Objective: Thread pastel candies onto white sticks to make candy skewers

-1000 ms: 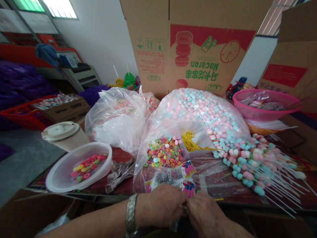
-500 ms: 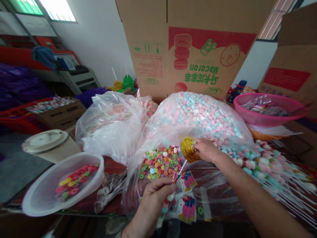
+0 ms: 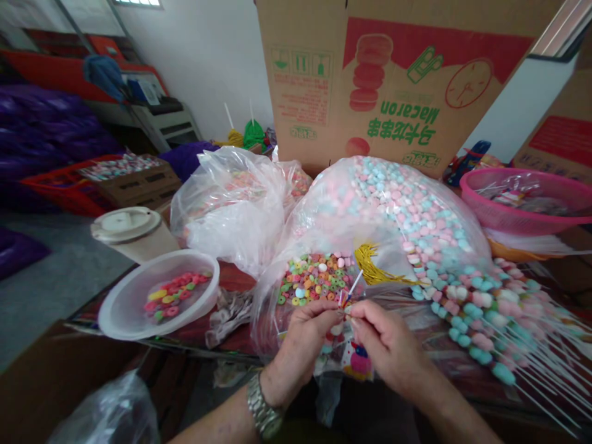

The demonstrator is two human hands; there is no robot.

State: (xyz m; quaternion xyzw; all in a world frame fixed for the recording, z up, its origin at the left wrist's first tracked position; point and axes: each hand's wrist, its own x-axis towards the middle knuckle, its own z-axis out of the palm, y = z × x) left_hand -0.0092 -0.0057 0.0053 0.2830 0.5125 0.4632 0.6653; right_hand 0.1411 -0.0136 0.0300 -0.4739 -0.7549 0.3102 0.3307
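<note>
Clear bag [image 3: 335,335] pinched at its gathered neck in my left hand [image 3: 300,345], white stick [image 3: 355,282] poking up past the fingertips, filled part hanging below, my right hand [image 3: 387,342] just beside, fingertips together, on what I cannot tell

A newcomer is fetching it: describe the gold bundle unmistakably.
Before the big cardboard box bulges a clear bag of pink and blue pieces. Near its front, just right of multicoloured rings, lies the gold bundle: thin strands, unlike its chunky neighbours.
</note>
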